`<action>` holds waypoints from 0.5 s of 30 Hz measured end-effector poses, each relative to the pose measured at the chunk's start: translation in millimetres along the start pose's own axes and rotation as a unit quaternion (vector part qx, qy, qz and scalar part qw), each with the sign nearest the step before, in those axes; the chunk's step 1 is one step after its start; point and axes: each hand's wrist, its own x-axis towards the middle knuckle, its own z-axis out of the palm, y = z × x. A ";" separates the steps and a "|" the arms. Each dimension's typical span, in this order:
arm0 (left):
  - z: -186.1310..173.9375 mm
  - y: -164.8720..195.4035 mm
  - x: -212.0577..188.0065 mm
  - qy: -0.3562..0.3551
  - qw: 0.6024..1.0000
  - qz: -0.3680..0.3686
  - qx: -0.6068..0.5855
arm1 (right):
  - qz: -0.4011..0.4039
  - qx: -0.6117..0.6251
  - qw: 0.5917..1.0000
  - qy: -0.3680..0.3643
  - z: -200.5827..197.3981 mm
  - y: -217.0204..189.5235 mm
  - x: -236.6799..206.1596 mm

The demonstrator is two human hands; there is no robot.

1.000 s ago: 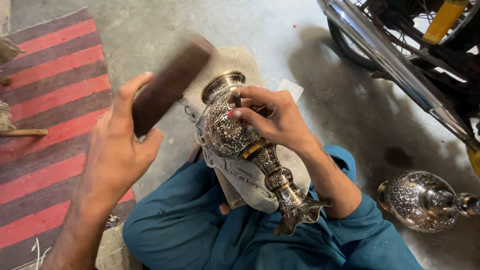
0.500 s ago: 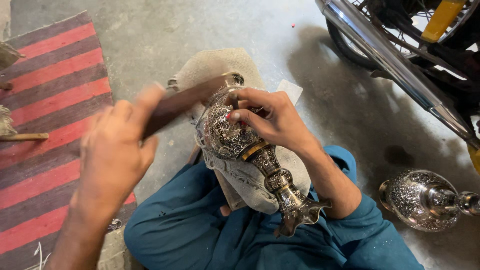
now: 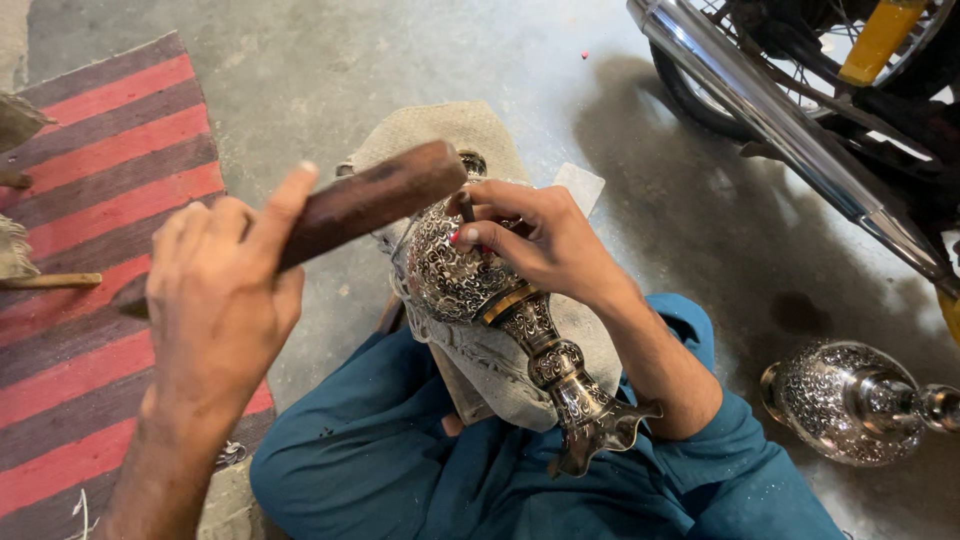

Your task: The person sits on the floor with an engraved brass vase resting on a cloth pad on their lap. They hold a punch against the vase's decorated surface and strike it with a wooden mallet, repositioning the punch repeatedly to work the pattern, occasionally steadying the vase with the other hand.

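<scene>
The left hand (image 3: 215, 300) is closed around a brown wooden mallet (image 3: 365, 203), whose head meets the top of a small chisel (image 3: 466, 207) pinched in the fingers of the right hand (image 3: 535, 240). Under that hand lies an engraved metal vase (image 3: 500, 310), tilted on a grey cloth pad (image 3: 455, 135) across the lap, its flared foot toward the person. Right of the right hand, well apart, 1 more silvery vase (image 3: 850, 400) lies on the concrete floor (image 3: 400, 60). A red striped rug (image 3: 90, 180) lies left of the left hand.

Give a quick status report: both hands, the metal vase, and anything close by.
Left hand grips wooden mallet. Right hand pins small punch on engraved vase over cloth pad. Second vase lies right, beside motorcycle exhaust.
</scene>
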 end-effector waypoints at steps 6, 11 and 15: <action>6.3 -1.0 -7.0 -0.043 0.998 -0.037 -0.011 | -0.012 0.047 0.999 -0.016 -1.1 10.2 -1.3; 24.8 -7.2 -38.5 -0.048 0.966 -0.208 -0.145 | -0.003 0.176 0.983 0.048 -15.6 29.6 -0.2; 72.1 22.0 -88.4 0.024 0.877 -0.329 -0.351 | -0.023 0.268 0.962 0.046 -32.5 36.6 -1.1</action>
